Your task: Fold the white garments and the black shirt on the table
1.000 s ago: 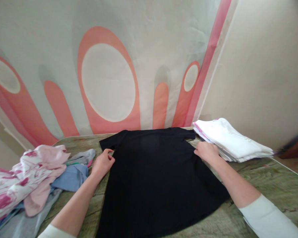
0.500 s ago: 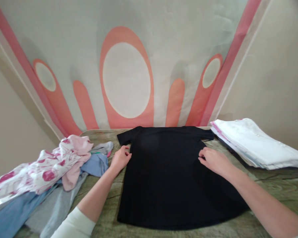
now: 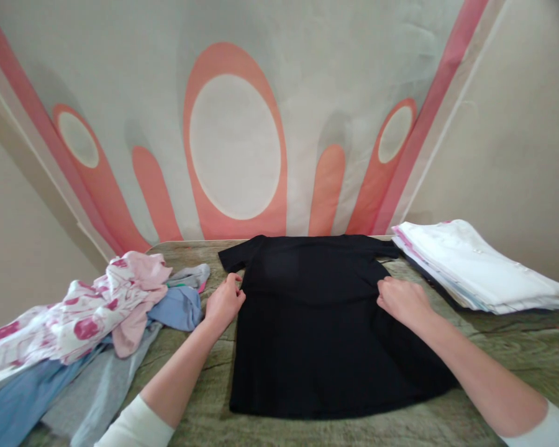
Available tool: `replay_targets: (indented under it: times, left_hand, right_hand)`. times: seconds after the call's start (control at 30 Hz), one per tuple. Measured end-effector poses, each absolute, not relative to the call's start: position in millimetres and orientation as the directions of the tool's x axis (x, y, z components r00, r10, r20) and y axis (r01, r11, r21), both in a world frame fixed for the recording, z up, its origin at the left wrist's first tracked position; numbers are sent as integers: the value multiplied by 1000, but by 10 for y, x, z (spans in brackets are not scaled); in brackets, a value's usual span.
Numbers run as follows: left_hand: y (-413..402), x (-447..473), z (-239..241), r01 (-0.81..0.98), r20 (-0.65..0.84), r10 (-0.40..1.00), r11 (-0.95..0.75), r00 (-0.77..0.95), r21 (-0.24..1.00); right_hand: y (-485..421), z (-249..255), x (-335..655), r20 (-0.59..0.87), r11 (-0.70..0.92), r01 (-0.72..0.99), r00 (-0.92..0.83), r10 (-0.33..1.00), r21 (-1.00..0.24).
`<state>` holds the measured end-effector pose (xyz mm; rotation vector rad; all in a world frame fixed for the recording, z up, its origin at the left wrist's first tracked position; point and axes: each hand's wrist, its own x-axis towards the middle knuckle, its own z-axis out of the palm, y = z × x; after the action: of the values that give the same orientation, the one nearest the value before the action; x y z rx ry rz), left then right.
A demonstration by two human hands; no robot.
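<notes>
Flat on the wood-grained desk point(image 3: 205, 385), straight in front of me, lies a black T-shirt point(image 3: 307, 335), its short sleeves spread at the far end and its wide hem nearest me. My left fingers point(image 3: 237, 290) are curled closed at the shirt's left side, a little below the sleeve, pinching the edge of the cloth. My right fingers point(image 3: 386, 290) are bunched tight on the opposite side, at about the same height, with the black fabric gathered in them. A shallow crease runs across the T-shirt between my two grips.

Left of the T-shirt, apart from it, sits a loose heap: a white garment with magenta blotches point(image 3: 88, 316) on top, pale pink cloth point(image 3: 142, 270) beside it, a blue piece point(image 3: 179, 308) nearest the shirt, and a grey garment point(image 3: 105, 385) trailing below. Right of the T-shirt, just beyond its sleeve, lies a folded stack topped by a white garment point(image 3: 470, 267); a few small marks on that top piece are too small for me to make out. Behind the T-shirt rises a pale wall covering point(image 3: 302, 49) printed with coral rounded shapes point(image 3: 161, 192), the largest of them around a white oval point(image 3: 235, 149).
</notes>
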<state>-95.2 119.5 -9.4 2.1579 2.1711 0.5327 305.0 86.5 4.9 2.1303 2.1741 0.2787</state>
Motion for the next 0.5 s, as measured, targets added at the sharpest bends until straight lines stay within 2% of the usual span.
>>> replay_targets:
  times: [0.13, 0.2, 0.33, 0.5]
  left_hand:
    - [1113, -857, -77, 981, 330, 938, -156, 111, 113]
    - [1042, -813, -105, 963, 321, 919, -262, 230, 58]
    - [891, -789, -230, 917, 305, 874, -398, 379, 1]
    - [801, -824, -324, 887, 294, 843, -462, 449, -31]
  right_hand:
    - [882, 4, 3220, 45, 107, 993, -105, 993, -47]
    - [872, -5, 3419, 60, 90, 986, -83, 995, -141]
    - [725, -4, 3844, 62, 4, 980, 9, 998, -198]
    - [490, -52, 3923, 67, 36, 942, -14, 998, -333]
